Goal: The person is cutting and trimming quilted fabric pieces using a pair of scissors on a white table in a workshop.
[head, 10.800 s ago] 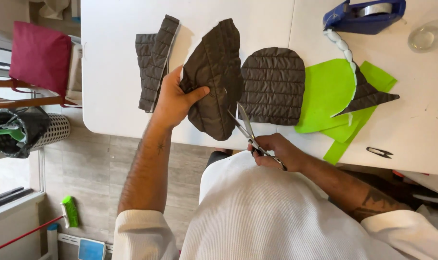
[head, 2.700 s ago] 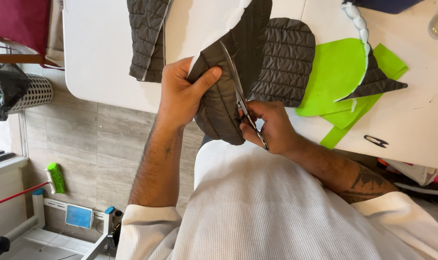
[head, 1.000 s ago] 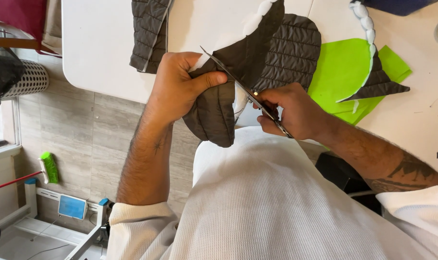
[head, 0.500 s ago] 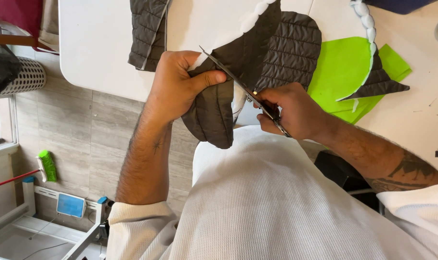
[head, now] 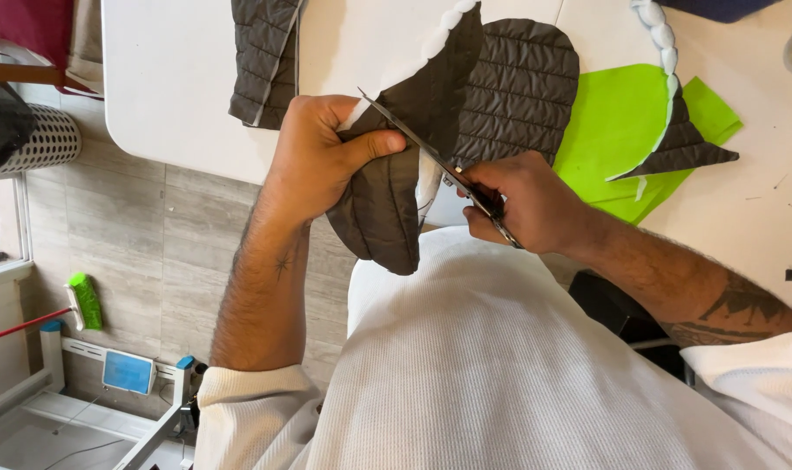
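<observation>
Quilted dark fabric (head: 387, 204), padded with white filling along its cut edge, hangs off the near edge of the white counter (head: 178, 78) and is being cut with scissors (head: 431, 157). The left hand (head: 317, 157) has a closed grip on the piece, thumb pressed across the top and fingers wrapped behind, pinching it just left of the blades. The right hand (head: 522, 204) has its grip closed through the scissor handles; the blades look nearly shut, their tip reaching past the left thumb toward the far side.

A finished oval of the same quilted fabric (head: 522, 87) lies flat on the counter just right of the cut, partly resting on a bright green paper pattern (head: 618, 122). A pointed dark offcut (head: 687, 148) sits on the green sheet farther right, and a folded strip of quilting (head: 265, 57) lies at the far left.

To cut well here, the left hand should keep the fabric taut and feed the curve into the blades, with the thumb held clear of the cutting line. Short bites with the blade throat, rather than the tip, likely suit this thick padding and give a smoother edge.
</observation>
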